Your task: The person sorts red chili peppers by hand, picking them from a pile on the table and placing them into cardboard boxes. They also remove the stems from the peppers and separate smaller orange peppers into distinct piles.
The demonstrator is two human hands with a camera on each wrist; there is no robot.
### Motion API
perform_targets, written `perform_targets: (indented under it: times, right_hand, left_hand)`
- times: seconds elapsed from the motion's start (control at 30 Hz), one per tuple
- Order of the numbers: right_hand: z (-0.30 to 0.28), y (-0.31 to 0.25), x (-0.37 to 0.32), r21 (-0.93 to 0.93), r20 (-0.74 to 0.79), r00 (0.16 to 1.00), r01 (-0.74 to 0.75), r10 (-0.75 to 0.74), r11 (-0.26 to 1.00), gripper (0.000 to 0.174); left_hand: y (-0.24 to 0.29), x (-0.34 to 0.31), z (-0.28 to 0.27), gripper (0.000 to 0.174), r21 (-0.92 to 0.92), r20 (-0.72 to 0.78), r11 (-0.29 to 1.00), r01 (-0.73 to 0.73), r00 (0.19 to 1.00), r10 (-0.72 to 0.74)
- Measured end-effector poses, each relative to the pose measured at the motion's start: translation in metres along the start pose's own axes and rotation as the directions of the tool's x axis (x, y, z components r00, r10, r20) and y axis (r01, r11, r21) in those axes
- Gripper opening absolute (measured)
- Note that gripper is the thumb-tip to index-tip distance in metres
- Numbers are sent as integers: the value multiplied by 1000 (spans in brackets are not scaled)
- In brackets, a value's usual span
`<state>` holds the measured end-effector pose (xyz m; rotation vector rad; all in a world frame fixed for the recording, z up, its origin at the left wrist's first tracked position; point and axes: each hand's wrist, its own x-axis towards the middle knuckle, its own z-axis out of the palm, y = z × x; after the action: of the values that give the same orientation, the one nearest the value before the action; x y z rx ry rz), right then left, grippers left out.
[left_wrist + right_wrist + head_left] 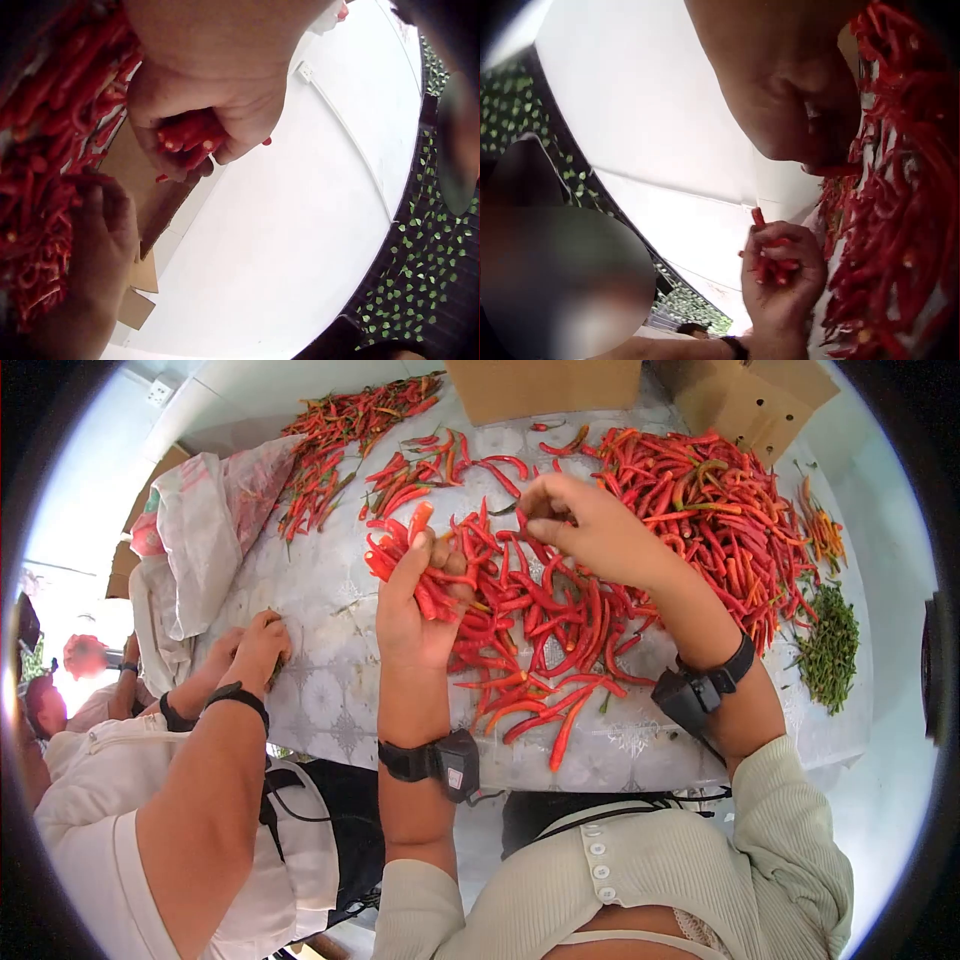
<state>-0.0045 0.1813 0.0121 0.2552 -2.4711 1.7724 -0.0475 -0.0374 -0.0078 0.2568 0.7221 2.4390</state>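
My left hand (415, 635) grips a bunch of red chili peppers (191, 135), raised over the table. One chili (421, 520) sticks up past the thumb, and cut-looking ends show in the left wrist view. To its right, my right hand (600, 530) is held low over the loose chilies with its fingers bent. Between its fingertips it pinches a single red chili (832, 171), mostly hidden by the fingers. Under and between both hands spreads a loose layer of red chilies (560, 625) on the patterned tablecloth (330, 690).
A big heap of red chilies (700, 510) lies at right, with green stems (830, 645) beside it. Cardboard boxes (540, 385) stand at the back. Far left are another chili pile (350, 420) and a white sack (215, 510). Another person's hand (262, 645) works at the left edge.
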Motion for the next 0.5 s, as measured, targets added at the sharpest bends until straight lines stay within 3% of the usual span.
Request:
perform_targets:
  times: [0.03,0.1,0.17,0.27,0.4,0.5]
  right_hand:
    - [-1,-5,1,175,-20,999,-31,35,984,26]
    - [-4,-22,-4,412,87,992,-120,92,903,29]
    - [-3,-31,-7,549,163,981,-179,105,816,31]
    - [1,-24,-4,455,154,988,-81,11,887,27]
    - [8,-34,-9,368,39,998,32,-50,929,18]
    - [9,-39,-10,205,-62,995,92,-81,974,17]
  left_hand:
    - [1,0,0,19,-31,26,999,27,999,-26]
    - [0,-3,11,24,53,-98,998,15,995,-9]
    - [-6,-6,20,32,186,-144,982,-26,988,53]
    - [-13,-9,33,30,375,-196,927,-6,977,86]
    - [-19,-9,27,38,512,-108,859,26,994,34]
    - [-16,-11,29,38,425,-93,904,37,996,3]
